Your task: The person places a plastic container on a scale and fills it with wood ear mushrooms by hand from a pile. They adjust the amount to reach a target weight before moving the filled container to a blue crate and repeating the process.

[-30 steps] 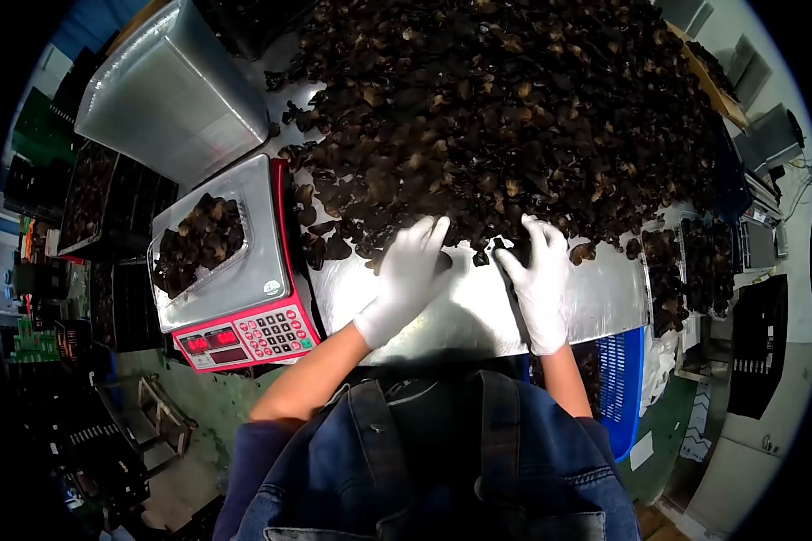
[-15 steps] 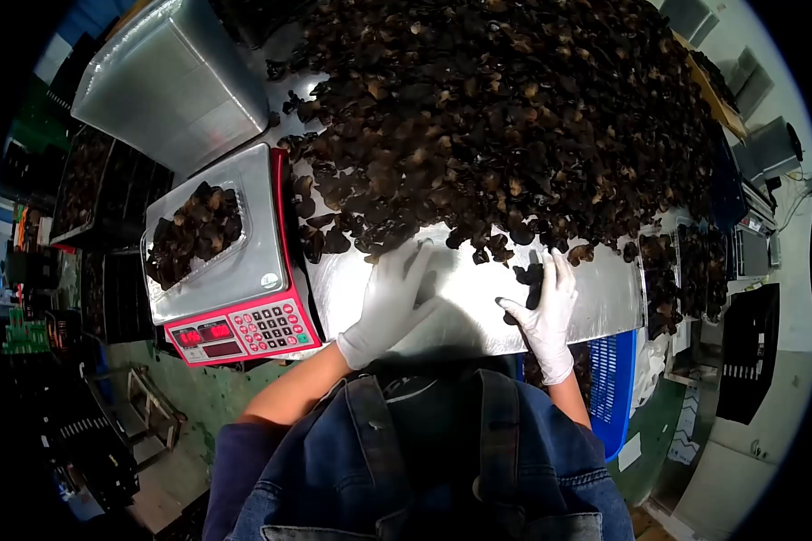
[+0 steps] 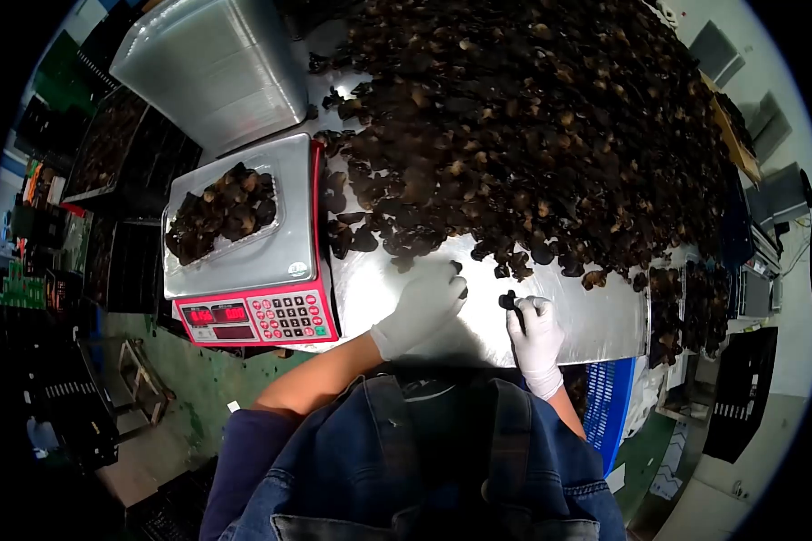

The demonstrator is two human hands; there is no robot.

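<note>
Both my hands wear white gloves and are over the bare metal strip at the near side of the table. My left hand (image 3: 424,305) is curled, with dark bits of wood ear mushroom showing at its fingertips. In my right hand (image 3: 537,338) the fingers are pinched on a small dark wood ear mushroom (image 3: 509,301). Beyond them spreads a large heap of wood ear mushrooms (image 3: 532,135). To the left, a clear plastic tray of wood ear mushrooms (image 3: 226,213) rests on a red digital scale (image 3: 302,270) with lit red digits.
A tall stack of clear plastic trays (image 3: 212,77) stands behind the scale. Filled trays (image 3: 666,311) line the table's right end. A blue plastic basket (image 3: 610,401) sits below the table's near right edge. Black crates (image 3: 122,162) are at the left.
My right hand has closed from a spread grasp into a pinch on a smaller mushroom piece. My left fingers have curled in, with dark bits now at their tips. The view has shifted slightly.
</note>
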